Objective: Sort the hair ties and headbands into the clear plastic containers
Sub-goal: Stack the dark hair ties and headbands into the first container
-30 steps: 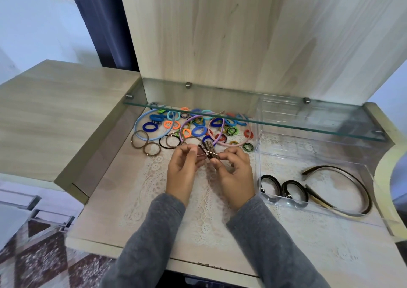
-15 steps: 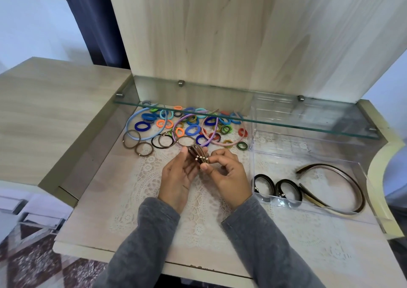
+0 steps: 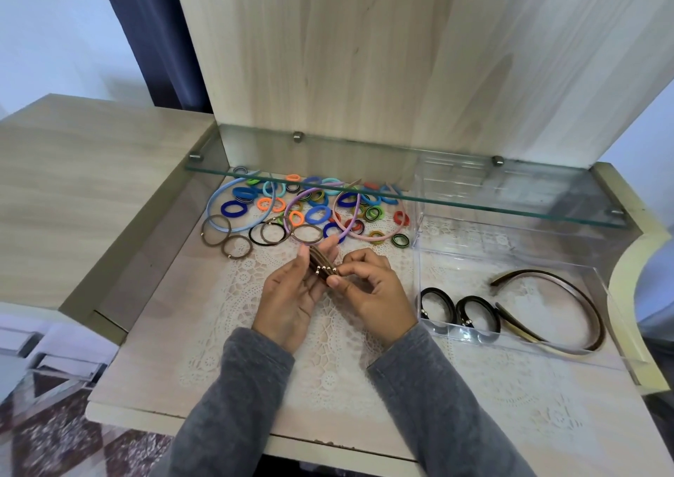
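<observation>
The left hand [image 3: 291, 296] and right hand [image 3: 374, 290] both grip one bunch of brown ties [image 3: 322, 267] above the bench [image 3: 146, 349].

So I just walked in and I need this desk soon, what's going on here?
A person is sorting hair accessories. Both left hand and right hand hold a bundle of brown hair ties. The clear container on the right holds two black hair ties and dark headbands. A colourful pile of ties and headbands lies unsorted, partly under the glass shelf.
</observation>
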Demonstrator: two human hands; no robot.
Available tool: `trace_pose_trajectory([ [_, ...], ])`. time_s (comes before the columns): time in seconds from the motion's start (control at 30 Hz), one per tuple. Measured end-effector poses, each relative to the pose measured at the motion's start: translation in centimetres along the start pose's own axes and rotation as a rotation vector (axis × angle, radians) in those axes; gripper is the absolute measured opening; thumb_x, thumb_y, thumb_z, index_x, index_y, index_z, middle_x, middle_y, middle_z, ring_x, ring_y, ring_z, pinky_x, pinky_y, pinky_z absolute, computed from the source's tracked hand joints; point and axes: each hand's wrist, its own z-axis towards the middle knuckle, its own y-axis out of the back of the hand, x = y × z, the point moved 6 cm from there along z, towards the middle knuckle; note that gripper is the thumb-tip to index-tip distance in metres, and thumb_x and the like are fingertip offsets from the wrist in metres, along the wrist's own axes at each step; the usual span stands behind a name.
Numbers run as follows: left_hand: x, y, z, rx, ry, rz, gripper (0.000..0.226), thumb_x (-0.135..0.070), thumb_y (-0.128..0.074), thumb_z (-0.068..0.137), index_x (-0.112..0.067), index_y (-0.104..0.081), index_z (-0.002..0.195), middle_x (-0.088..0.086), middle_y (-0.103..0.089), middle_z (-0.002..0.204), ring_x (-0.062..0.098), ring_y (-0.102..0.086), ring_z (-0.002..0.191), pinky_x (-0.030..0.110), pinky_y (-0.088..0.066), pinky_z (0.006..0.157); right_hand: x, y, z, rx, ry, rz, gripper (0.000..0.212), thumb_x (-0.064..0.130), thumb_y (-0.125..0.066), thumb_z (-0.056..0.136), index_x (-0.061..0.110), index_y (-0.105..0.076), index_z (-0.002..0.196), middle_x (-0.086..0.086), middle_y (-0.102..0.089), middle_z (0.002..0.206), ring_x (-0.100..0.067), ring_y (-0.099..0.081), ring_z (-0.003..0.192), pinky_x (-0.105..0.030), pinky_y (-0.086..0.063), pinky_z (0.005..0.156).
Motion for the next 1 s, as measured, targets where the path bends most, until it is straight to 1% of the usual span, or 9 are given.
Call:
trace_pose_trajectory([
  [0.1,0.13,-0.02,0.04,0.006,0.020,-0.008,0.042,-0.024,-0.046,0.090,0.004,-0.057,0.119,0.015,-0.061,0.127,0.023,-0.057,0.122,0.029,-0.052,0.093,-0.06,-0.01,0.02,-0.001,-0.008,0.009,0.018,0.011,-0.075,0.076,0.028,-0.069,0.078,0.011,-0.055,0.090,-0.018,-0.045,0.102,-0.019,-0.037,0.089],
  [0.2,0.28,-0.07,-0.01,-0.007,0.024,0.029,0.042,-0.024,-0.047,0.089,0.004,-0.058,0.119,0.014,-0.062,0.126,0.023,-0.058,0.120,0.028,-0.053,0.091,0.15,0.08,-0.01,0.012,0.003,-0.018,0.013,0.010,-0.076,0.076,0.021,-0.071,0.080,0.008,-0.056,0.090,-0.019,-0.045,0.102,-0.009,-0.034,0.085],
  [0.3,0.41,-0.10,-0.10,-0.013,0.030,0.055,0.042,-0.024,-0.046,0.090,0.004,-0.059,0.119,0.013,-0.064,0.123,0.021,-0.060,0.117,0.027,-0.053,0.091,0.35,0.06,-0.06,0.021,0.021,-0.042,0.009,0.011,-0.075,0.076,0.018,-0.071,0.080,0.006,-0.057,0.090,-0.019,-0.046,0.101,-0.006,-0.032,0.083],
  [0.43,0.46,-0.28,-0.24,-0.003,0.023,0.106,0.036,-0.023,-0.049,0.088,0.000,-0.064,0.113,0.011,-0.067,0.118,0.018,-0.063,0.112,0.025,-0.053,0.090,0.54,0.14,-0.06,0.000,0.048,-0.035,0.013,0.020,-0.074,0.075,0.031,-0.068,0.076,0.010,-0.057,0.089,-0.022,-0.047,0.102,-0.010,-0.033,0.086],
  [0.53,0.50,-0.33,-0.25,-0.004,0.023,0.126,0.033,-0.019,-0.050,0.089,-0.001,-0.065,0.112,0.011,-0.068,0.117,0.019,-0.063,0.112,0.026,-0.052,0.091,0.53,0.15,-0.08,0.002,0.052,-0.026,0.018,0.018,-0.075,0.075,0.034,-0.068,0.076,0.012,-0.056,0.089,-0.022,-0.047,0.102,-0.011,-0.034,0.086],
  [0.6,0.46,-0.24,-0.19,-0.007,0.028,0.122,0.031,-0.017,-0.049,0.092,-0.001,-0.065,0.113,0.011,-0.068,0.118,0.019,-0.063,0.113,0.026,-0.052,0.090,0.58,0.13,-0.06,-0.001,0.051,-0.016,0.015,0.021,-0.075,0.073,0.034,-0.068,0.076,0.011,-0.057,0.089,-0.023,-0.048,0.103,-0.015,-0.036,0.089],
  [0.7,0.37,-0.10,-0.19,-0.016,0.034,0.104,0.033,-0.019,-0.050,0.090,0.000,-0.065,0.112,0.012,-0.067,0.119,0.020,-0.064,0.110,0.025,-0.054,0.087,0.52,0.17,0.00,-0.007,0.035,0.008,0.009,0.027,-0.074,0.072,0.033,-0.071,0.078,0.012,-0.058,0.090,-0.023,-0.050,0.104,-0.031,-0.040,0.094],
  [0.8,0.29,-0.22,-0.25,-0.020,0.037,0.107,0.034,-0.020,-0.052,0.087,-0.001,-0.065,0.112,0.012,-0.067,0.118,0.021,-0.063,0.111,0.026,-0.055,0.087,0.39,0.25,0.02,-0.023,0.022,0.030,0.006,0.032,-0.075,0.071,0.030,-0.072,0.076,0.016,-0.058,0.088,-0.024,-0.051,0.104,-0.041,-0.042,0.095],
  [1.0,0.35,-0.48,-0.49,-0.025,0.022,0.175,0.026,-0.011,-0.047,0.095,-0.002,-0.067,0.109,0.010,-0.069,0.115,0.019,-0.064,0.109,0.025,-0.054,0.088,0.48,0.19,0.03,-0.038,0.035,0.034,0.017,0.045,-0.072,0.068,0.031,-0.075,0.077,0.015,-0.059,0.087,-0.026,-0.053,0.103,-0.050,-0.043,0.093],
])
